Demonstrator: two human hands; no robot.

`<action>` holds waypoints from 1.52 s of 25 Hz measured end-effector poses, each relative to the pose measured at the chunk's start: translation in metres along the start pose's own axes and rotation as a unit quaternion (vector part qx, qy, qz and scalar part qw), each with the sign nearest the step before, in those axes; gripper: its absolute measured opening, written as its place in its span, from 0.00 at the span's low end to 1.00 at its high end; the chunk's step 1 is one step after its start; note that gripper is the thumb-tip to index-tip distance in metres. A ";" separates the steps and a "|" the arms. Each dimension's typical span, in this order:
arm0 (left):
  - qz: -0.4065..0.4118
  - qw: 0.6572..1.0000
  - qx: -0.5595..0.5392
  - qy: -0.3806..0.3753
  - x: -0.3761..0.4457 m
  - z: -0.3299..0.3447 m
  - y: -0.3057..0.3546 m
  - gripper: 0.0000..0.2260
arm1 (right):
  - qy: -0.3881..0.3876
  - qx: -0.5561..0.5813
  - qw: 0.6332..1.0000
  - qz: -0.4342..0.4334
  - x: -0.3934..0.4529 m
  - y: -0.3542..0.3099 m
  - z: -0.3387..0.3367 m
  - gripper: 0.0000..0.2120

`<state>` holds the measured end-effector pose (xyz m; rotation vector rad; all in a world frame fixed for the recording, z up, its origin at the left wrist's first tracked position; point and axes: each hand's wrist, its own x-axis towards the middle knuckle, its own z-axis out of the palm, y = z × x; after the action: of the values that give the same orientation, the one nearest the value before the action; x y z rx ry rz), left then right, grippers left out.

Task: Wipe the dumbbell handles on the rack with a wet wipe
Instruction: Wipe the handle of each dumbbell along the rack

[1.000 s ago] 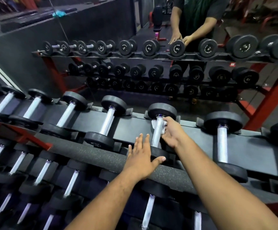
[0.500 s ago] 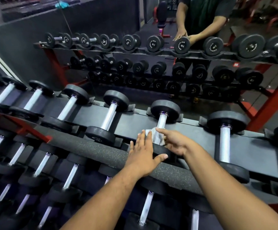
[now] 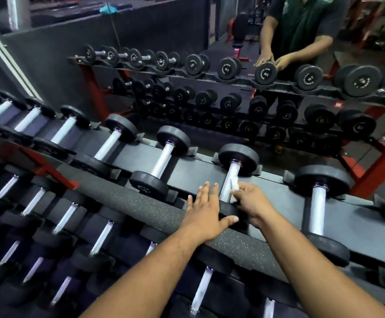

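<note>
Head view: right hand pinches wet wipe against handle.

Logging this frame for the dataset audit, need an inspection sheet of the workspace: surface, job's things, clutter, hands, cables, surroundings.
Surface: dark sloped top shelf of the near dumbbell rack, fronted by a speckled grey rubber-padded rail.
Job's things: black-headed dumbbell with a chrome handle on that shelf; white wet wipe pressed around the handle's lower part.
Clutter: nothing seen.
Hands: left hand flat, fingers straight, resting on the rail with the thumb on the dumbbell's near head; right hand grips the wipe against the handle.
Cables: a thin line hangs at the back; what it is cannot be told.
Surroundings: second red-framed dumbbell rack beyond; another person behind it, hands on a dumbbell.
</note>
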<state>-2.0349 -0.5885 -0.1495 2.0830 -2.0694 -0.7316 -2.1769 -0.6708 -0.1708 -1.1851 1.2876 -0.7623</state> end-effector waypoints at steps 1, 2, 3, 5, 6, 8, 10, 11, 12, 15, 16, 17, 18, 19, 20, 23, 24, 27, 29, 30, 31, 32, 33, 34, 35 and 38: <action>0.000 1.000 0.000 -0.002 -0.001 0.000 0.000 0.47 | 0.050 -0.084 0.993 -0.062 0.001 -0.004 -0.002 0.11; 0.001 1.000 -0.001 -0.006 -0.001 0.000 0.001 0.47 | 0.075 -0.203 0.970 -0.110 0.004 -0.006 -0.003 0.12; -0.001 1.000 -0.002 -0.008 -0.001 0.000 0.001 0.47 | 0.061 -0.329 0.930 -0.150 0.007 -0.006 -0.005 0.16; -0.006 1.000 -0.005 -0.009 -0.002 0.000 0.000 0.47 | -0.032 -0.528 0.814 -0.241 0.008 -0.004 -0.011 0.23; -0.006 1.000 -0.006 -0.009 -0.002 0.000 0.000 0.47 | -0.062 -0.584 0.744 -0.318 0.008 -0.002 -0.017 0.24; -0.004 1.000 -0.003 -0.006 0.000 0.000 -0.001 0.47 | -0.057 -0.672 0.577 -0.461 0.020 -0.001 -0.033 0.23; -0.004 1.000 0.000 -0.008 0.000 0.000 0.001 0.47 | -0.026 -0.773 0.455 -0.441 0.033 -0.013 -0.039 0.23; -0.006 1.000 0.001 -0.010 0.001 0.000 0.002 0.48 | -0.018 -0.812 0.428 -0.396 0.035 -0.022 -0.034 0.21; -0.009 1.000 0.002 -0.012 0.001 0.000 0.003 0.48 | -0.026 -0.842 0.405 -0.355 0.038 -0.030 -0.026 0.18; -0.017 1.000 0.002 -0.011 0.000 0.000 0.001 0.48 | -0.114 -0.852 0.403 -0.314 0.040 -0.051 0.008 0.14; -0.015 1.000 -0.001 -0.011 0.001 0.000 0.000 0.48 | -0.156 -0.844 0.424 -0.291 0.036 -0.056 0.011 0.14; -0.012 1.000 -0.003 -0.011 0.001 0.001 -0.001 0.48 | -0.195 -0.831 0.438 -0.281 0.031 -0.060 0.007 0.16; -0.010 1.000 -0.004 -0.010 0.002 0.003 -0.001 0.48 | -0.222 -0.808 0.456 -0.300 0.028 -0.059 -0.004 0.19; -0.008 1.000 -0.003 -0.008 0.002 0.003 -0.002 0.48 | -0.233 -0.770 0.490 -0.335 0.028 -0.054 -0.017 0.22; -0.006 1.000 -0.004 -0.007 0.003 0.003 -0.002 0.48 | -0.228 -0.738 0.521 -0.362 0.030 -0.045 -0.031 0.26; -0.001 1.000 -0.003 -0.006 0.004 0.003 -0.002 0.48 | -0.147 -0.701 0.616 -0.328 0.030 -0.023 -0.051 0.34; -0.001 1.000 -0.004 -0.005 0.003 0.003 -0.002 0.48 | -0.125 -0.689 0.642 -0.314 0.026 -0.019 -0.048 0.35; -0.004 1.000 -0.006 0.001 0.002 0.003 -0.001 0.48 | -0.189 -0.656 0.653 -0.328 0.007 -0.014 -0.040 0.30; -0.007 1.000 -0.008 0.000 0.003 0.002 -0.001 0.48 | -0.209 -0.652 0.642 -0.345 0.001 -0.013 -0.045 0.29; -0.006 1.000 -0.008 -0.005 0.003 0.001 -0.001 0.48 | -0.178 -0.656 0.649 -0.341 0.005 -0.011 -0.047 0.31; -0.004 1.000 -0.007 -0.007 0.003 0.000 0.000 0.49 | -0.131 -0.660 0.666 -0.320 0.010 -0.010 -0.046 0.33; -0.005 1.000 -0.006 -0.006 0.002 0.000 0.000 0.49 | -0.090 -0.648 0.697 -0.294 0.012 -0.008 -0.042 0.35; -0.006 1.000 -0.008 -0.005 0.001 0.000 0.001 0.49 | -0.074 -0.618 0.736 -0.267 0.012 -0.005 -0.036 0.36; -0.006 1.000 -0.009 -0.007 0.001 0.000 0.000 0.48 | -0.072 -0.572 0.777 -0.251 0.008 0.000 -0.029 0.36; -0.006 1.000 -0.008 -0.007 0.001 0.000 0.000 0.48 | -0.071 -0.520 0.816 -0.243 0.005 0.008 -0.025 0.34; -0.008 1.000 -0.004 -0.008 0.002 -0.001 -0.001 0.48 | -0.019 -0.296 0.930 -0.219 -0.003 0.029 -0.013 0.25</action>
<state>-2.0335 -0.5908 -0.1498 2.1000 -2.0568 -0.7594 -2.1950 -0.6634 -0.1957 -2.0143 1.2735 -0.6745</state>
